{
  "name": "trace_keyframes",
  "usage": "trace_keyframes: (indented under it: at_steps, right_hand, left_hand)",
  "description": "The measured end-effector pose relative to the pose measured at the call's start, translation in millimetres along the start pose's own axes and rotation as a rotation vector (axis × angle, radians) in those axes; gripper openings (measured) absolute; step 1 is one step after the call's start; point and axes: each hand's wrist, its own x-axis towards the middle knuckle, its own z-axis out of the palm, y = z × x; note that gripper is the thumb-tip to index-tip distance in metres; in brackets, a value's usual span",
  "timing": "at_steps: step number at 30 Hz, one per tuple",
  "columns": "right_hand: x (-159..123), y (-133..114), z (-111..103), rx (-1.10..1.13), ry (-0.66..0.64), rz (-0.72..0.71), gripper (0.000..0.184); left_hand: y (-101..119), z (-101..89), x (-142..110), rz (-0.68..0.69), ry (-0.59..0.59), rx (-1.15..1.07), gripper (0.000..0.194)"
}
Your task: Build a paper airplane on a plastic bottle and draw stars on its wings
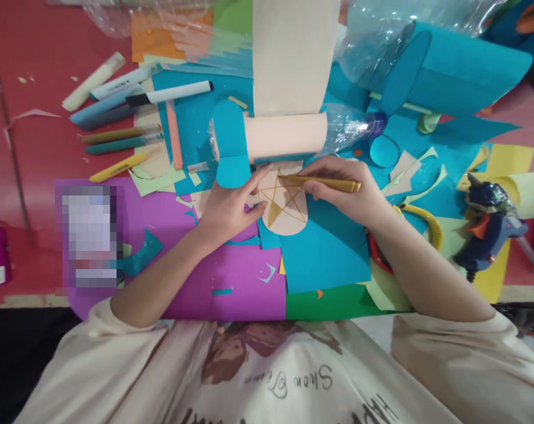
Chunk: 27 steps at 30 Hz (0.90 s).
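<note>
Here, the right hand [357,203] had its fingers clamped on a gold pen [337,184], the tip at the top of a star [274,216] drawn on a pale paper piece [297,225]. Gold filled the star's lower left point. The left hand [229,211] had thumb and forefinger apart, at the paper piece's left edge. This lay over blue paper [328,253], just below a bottle [348,129] wrapped in pale paper. More pens [178,92] lay to the left; a glue gun [487,227] lay well to the right.
</note>
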Motion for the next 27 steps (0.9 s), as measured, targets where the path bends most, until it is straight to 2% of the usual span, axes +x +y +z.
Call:
trace_keyframes:
  at_steps: [5, 13, 18, 27]
  right_hand:
    - [-1.3, -3.5, 0.2, -0.018, -0.010, 0.033, 0.015]
    - [-3.1, -0.5, 0.1, -0.008, -0.040, 0.078, 0.017]
    - [-1.3, -1.3, 0.3, 0.038, 0.020, 0.095, 0.022]
    - [-0.1, -1.3, 2.1, 0.019, 0.035, 0.055, 0.017]
  left_hand:
    - [-0.2, 1.0, -0.2, -0.004, -0.002, -0.001, 0.057]
    - [6.8, -3.6, 2.0, -0.047, -0.070, 0.023, 0.057]
    - [8.2, -3.9, 2.4, -0.062, -0.078, 0.043, 0.057]
    - [9.2, -2.3, 1.5, -0.069, -0.013, -0.011, 0.052]
